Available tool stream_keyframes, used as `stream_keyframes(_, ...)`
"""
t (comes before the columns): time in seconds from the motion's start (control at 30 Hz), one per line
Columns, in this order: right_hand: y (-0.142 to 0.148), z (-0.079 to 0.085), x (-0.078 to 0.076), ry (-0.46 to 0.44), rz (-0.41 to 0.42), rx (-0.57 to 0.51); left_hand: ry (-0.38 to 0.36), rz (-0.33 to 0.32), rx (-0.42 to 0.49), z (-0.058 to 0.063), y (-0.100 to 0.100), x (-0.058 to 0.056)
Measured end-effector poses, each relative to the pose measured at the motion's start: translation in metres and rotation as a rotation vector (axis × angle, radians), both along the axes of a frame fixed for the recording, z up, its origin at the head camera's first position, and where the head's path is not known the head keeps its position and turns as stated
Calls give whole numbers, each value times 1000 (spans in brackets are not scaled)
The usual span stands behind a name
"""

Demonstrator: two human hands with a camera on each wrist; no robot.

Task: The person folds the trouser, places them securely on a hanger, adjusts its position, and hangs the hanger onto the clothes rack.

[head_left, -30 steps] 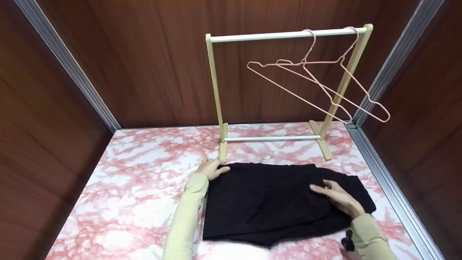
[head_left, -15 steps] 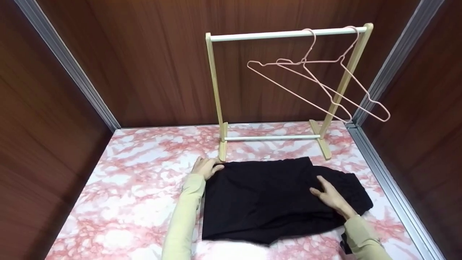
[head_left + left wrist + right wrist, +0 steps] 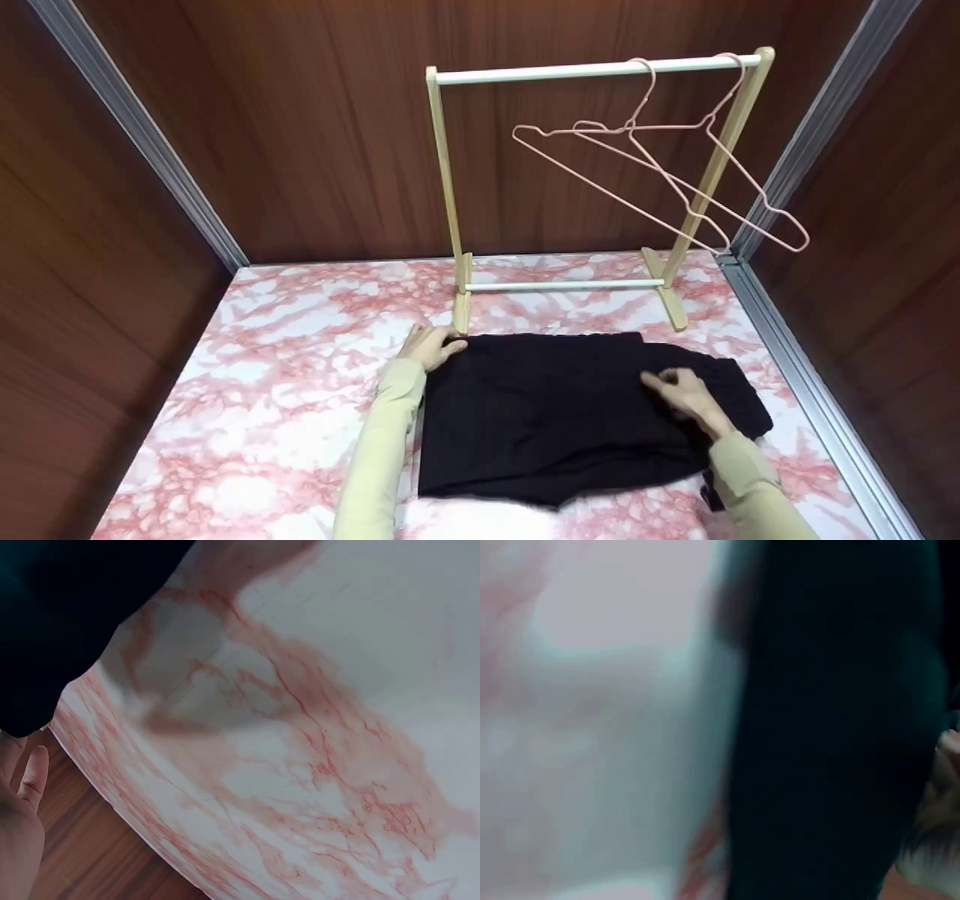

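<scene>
Black trousers [image 3: 540,420] lie folded over on the table, a gathered waistband end [image 3: 750,405] at the right and a straight fold at the left. My left hand [image 3: 429,346] rests at their far left corner, thumb along the cloth's edge. In the left wrist view this hand [image 3: 19,825] shows only partly, its fingertips beside the dark cloth. My right hand [image 3: 688,396] is over the right part, thumb and curled fingers pinching at the end of the upper layer. Dark cloth [image 3: 832,720] fills much of the blurred right wrist view.
Behind the trousers stands a wooden rack [image 3: 448,180] with a white top rail [image 3: 540,73]. Two pink hangers [image 3: 600,193] hang at its right. Brown wood-look walls [image 3: 337,135] with metal edge strips enclose the pink-and-white marbled table [image 3: 285,420].
My left hand has shifted slightly left at the corner. The upper layer's right end rose, then settled lower. My right hand moved a little left, its fingers spreading and then curling in.
</scene>
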State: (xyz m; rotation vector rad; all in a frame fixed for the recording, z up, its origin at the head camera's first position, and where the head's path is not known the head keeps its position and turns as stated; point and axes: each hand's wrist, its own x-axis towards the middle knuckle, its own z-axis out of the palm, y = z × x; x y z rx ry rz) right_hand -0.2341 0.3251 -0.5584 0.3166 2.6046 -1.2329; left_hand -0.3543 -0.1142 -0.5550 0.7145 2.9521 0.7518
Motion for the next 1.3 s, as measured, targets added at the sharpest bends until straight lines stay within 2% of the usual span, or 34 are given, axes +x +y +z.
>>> stream_keyframes(0.1,-3,2,-9,-23,-73,-73,-11,-7,11,0,2,-1)
stream_keyframes(0.23,-6,0,-15,-42,-67,-101,8,-20,18,0,3,-1)
stream_keyframes(0.33,-8,-5,-19,11,-37,-99,21,-28,28,0,3,0)
stream_keyframes(0.5,-9,-12,-22,118,-39,-160,24,-39,31,-1,2,-1)
stream_keyframes(0.67,-8,-11,-18,192,-53,-181,-72,-52,-5,2,-2,-1)
stream_keyframes(0.77,-5,-6,-13,225,-84,-233,-120,-59,-30,5,-4,0)
stream_keyframes(1.0,8,15,1,246,-134,-385,-151,-30,-55,11,-3,2)
stream_keyframes(1.3,30,39,11,185,-132,-457,-98,11,-118,16,8,3)
